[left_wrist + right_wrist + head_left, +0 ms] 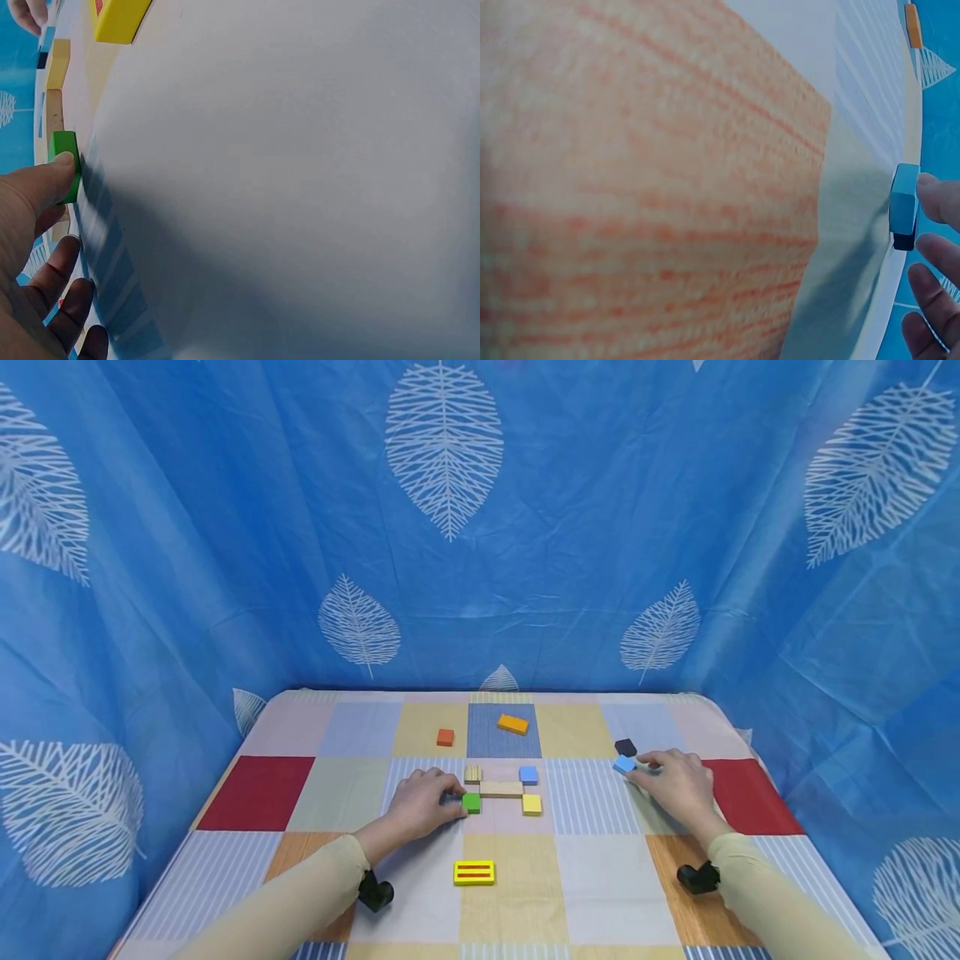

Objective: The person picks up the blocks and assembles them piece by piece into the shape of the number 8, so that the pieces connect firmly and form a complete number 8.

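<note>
My left hand (pixel 422 804) pinches a green block (pixel 471 803) at the left front corner of a small group. In the left wrist view the thumb lies on the green block (pixel 66 142). A plain wooden strip (pixel 501 789) lies in the middle of the group, with a striped wooden block (pixel 472 774), a blue block (pixel 528 775) and a yellow block (pixel 532 805) about its ends. My right hand (pixel 681 789) holds a light blue block (pixel 624 764) between thumb and finger, just in front of a black block (pixel 626 747). In the right wrist view the fingertips touch the light blue block (pixel 904 199).
A yellow block with red stripes (pixel 474 872) lies nearer the front. Farther back are a red-orange block (pixel 446 737) and an orange block (pixel 513 724). A patchwork cloth (pixel 510 910) covers the table, and blue curtains (pixel 525 585) stand behind and at both sides.
</note>
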Tool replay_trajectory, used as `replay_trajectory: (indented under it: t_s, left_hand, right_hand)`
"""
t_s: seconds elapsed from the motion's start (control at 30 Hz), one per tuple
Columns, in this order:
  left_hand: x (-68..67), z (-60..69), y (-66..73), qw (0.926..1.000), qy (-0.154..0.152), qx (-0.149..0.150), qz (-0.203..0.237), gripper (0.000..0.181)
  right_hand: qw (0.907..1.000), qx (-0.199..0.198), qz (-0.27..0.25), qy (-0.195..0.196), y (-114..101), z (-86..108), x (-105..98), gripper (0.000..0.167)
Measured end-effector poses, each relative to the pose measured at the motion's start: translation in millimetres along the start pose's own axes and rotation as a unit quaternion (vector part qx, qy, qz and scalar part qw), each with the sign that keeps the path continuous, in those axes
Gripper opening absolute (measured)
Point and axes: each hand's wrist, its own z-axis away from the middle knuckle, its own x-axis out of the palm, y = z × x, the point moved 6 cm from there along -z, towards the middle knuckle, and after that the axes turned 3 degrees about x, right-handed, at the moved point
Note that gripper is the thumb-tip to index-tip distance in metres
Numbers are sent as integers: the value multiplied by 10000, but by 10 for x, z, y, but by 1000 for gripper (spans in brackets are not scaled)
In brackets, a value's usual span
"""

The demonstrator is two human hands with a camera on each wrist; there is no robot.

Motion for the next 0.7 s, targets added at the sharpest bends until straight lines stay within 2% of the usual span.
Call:
replay_trajectory:
  t_s: [0.7]
  left_hand:
    - [7, 0, -2, 10000, 27, -4, 11, 25]
  right_hand:
    - [9998, 190, -50, -6, -8, -17, 57, 41]
